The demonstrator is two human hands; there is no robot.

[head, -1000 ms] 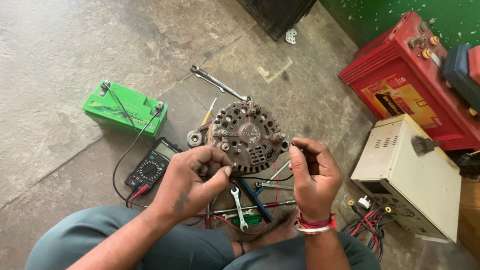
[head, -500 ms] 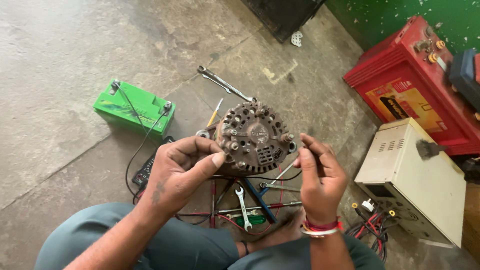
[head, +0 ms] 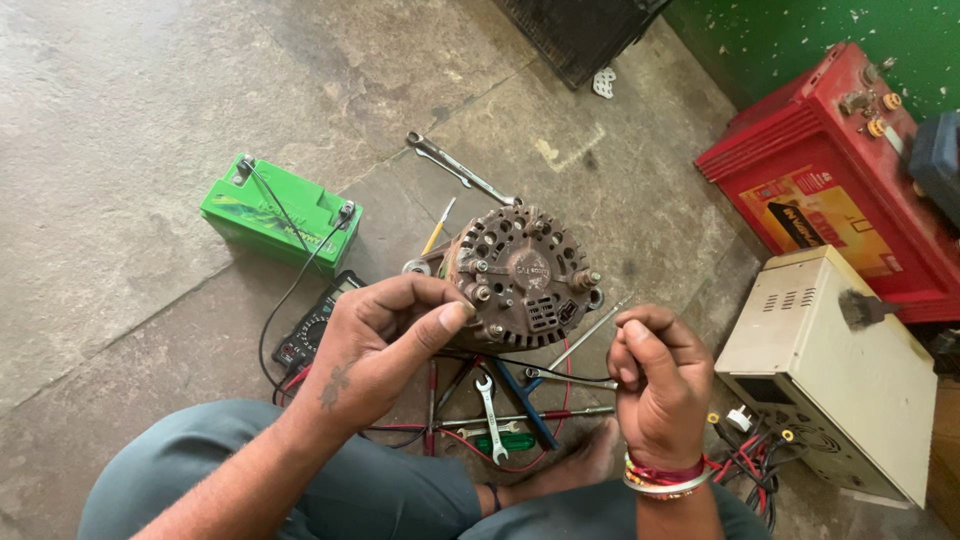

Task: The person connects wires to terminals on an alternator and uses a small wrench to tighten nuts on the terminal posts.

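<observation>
Concrete floor [head: 150,120] fills my view, with a green battery [head: 280,210] at left and a red battery [head: 830,180] and cream box [head: 830,370] at right. My left hand [head: 385,345] has its grip closed on the alternator [head: 525,280], held above spanners [head: 490,405], its round rear face turned up toward me, axis roughly along my line of sight. My right hand [head: 655,385] pinches a thin wire [head: 560,372], just beside it.

Cracked grey concrete floor [head: 150,120], green wall [head: 800,30].
</observation>
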